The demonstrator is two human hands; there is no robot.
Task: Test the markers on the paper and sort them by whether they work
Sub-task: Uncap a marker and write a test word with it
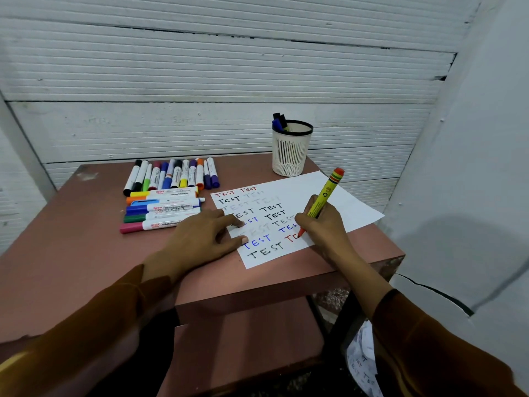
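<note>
1. Letters on the paper vanish under both hands; several "TEST" words are too faint to read.
2. Right hand grips a yellow marker, orange tip on the paper beside red "T", barrel tilted toward 1 o'clock.
3. Left hand lies flat, fingers straight, pressing the paper's 9 o'clock edge.
4. Markers lie on the counter at 10 o'clock; the cup at 12 holds dark markers.

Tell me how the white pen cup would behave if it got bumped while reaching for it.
The cup looks like thin perforated plastic, so it is probably light and would slide or tip easily. It stands tall on a narrow base, and the few markers in it lean to one side, which may favour tipping that way. It sits near the table back edge.
</note>
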